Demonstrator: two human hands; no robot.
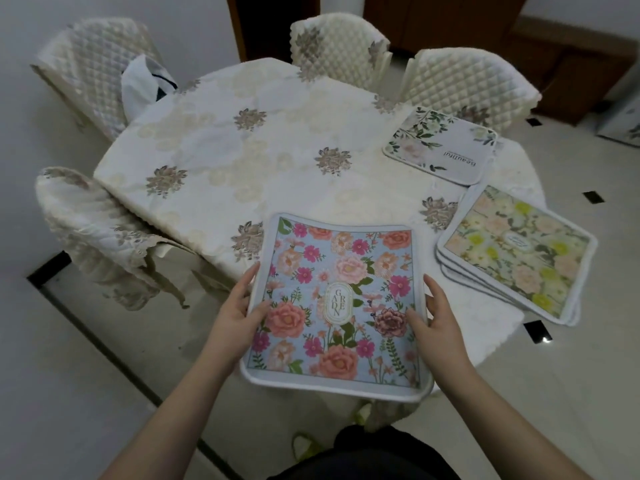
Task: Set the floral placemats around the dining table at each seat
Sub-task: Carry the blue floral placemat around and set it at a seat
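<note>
Both hands are on the blue floral placemat [337, 303] here at the near edge of the counter [242, 161]. The left hand [235, 311] has its grip clenched on the mat's left border, thumb on top near a big coral rose, fingers running along the edge. The right hand [438, 315] mirrors it on the right border, thumb pressed onto the print, fingers closed around the rim. The mat's far half lies over the cream tablecloth [207, 140] while its near edge overhangs the counter toward the person, sagging a little at the corners.

To the right of the blue mat, just beside it, sits a stack of yellow-and-peach placemats [516, 252], set at an angle, several white borders showing underneath the top one. Beyond that stack, farther from the blue mat, a white leafy placemat [440, 148] lies flat in front of a quilted chair [467, 81].

Left of the blue mat, a chair with a lace-edged cover [100, 233] is tucked against the counter. Across from the blue mat, two more padded chairs [336, 46] stand at the far rim, one with a white bag [143, 83] resting on it.
</note>
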